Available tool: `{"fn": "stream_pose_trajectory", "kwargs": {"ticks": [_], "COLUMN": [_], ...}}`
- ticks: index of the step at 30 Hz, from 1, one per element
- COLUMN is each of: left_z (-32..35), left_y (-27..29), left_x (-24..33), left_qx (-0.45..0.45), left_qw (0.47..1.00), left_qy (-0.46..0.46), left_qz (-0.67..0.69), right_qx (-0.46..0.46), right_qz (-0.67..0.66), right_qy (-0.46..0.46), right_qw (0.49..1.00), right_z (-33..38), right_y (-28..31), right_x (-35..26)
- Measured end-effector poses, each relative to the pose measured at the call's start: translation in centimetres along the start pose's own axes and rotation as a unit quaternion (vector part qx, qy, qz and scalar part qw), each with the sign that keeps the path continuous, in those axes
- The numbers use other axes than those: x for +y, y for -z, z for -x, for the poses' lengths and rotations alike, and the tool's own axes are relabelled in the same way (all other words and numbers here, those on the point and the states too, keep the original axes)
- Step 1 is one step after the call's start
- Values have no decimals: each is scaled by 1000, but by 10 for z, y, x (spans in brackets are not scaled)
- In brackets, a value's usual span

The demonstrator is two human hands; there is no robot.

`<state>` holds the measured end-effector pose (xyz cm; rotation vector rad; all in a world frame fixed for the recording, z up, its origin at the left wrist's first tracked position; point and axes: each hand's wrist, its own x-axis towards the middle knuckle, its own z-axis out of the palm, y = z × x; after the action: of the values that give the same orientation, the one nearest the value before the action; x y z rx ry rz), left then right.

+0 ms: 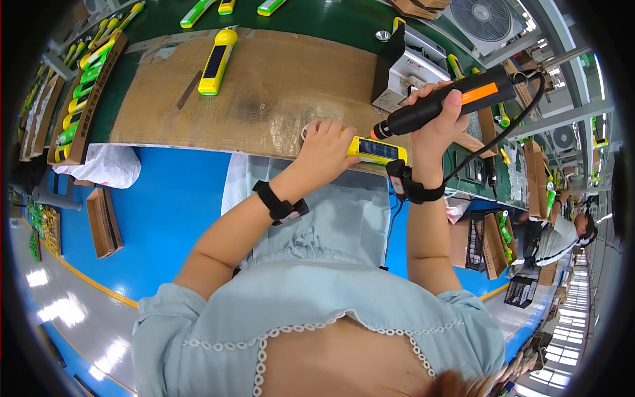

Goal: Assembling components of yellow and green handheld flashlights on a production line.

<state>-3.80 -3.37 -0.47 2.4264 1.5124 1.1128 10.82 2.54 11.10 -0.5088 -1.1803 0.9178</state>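
My right hand (438, 119) is wrapped round a black electric screwdriver (456, 104) with an orange stripe. Its tip points down and left, close to a yellow flashlight (380, 151) with a dark solar panel. My left hand (324, 151) is closed over the head end of that flashlight, pressing it at the near edge of the cardboard sheet (284, 79). Whether the tip touches the flashlight, I cannot tell. Farther off on the sheet, a second yellow flashlight (217, 61) lies with its panel up.
A carton of green and yellow flashlights (83, 109) stands at the left. Behind my right hand is a small open box (410, 69) of parts. The screwdriver's black cable (506, 132) loops down on the right. A fan (481, 18) and a seated person (562, 235) are farther right.
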Motion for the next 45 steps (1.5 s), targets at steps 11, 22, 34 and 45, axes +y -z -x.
{"fn": "stream_pose_trajectory", "kwargs": {"ticks": [11, 22, 34, 45], "left_z": [3, -1, -4, 0], "left_y": [0, 0, 9, 41], "left_x": [-2, -11, -1, 4], "left_qx": [-9, -41, -117, -131], "left_qw": [1000, 999, 993, 991], "left_qy": [-3, -27, -1, 10], "left_qz": [18, 17, 27, -16], "right_qx": [-36, -51, -62, -79], "right_qz": [75, 80, 16, -60], "right_qy": [-1, -28, -63, -56], "right_qw": [997, 995, 996, 993], "right_z": [2, -1, 5, 10], "right_y": [-8, -6, -9, -10], "right_x": [16, 27, 31, 23]}}
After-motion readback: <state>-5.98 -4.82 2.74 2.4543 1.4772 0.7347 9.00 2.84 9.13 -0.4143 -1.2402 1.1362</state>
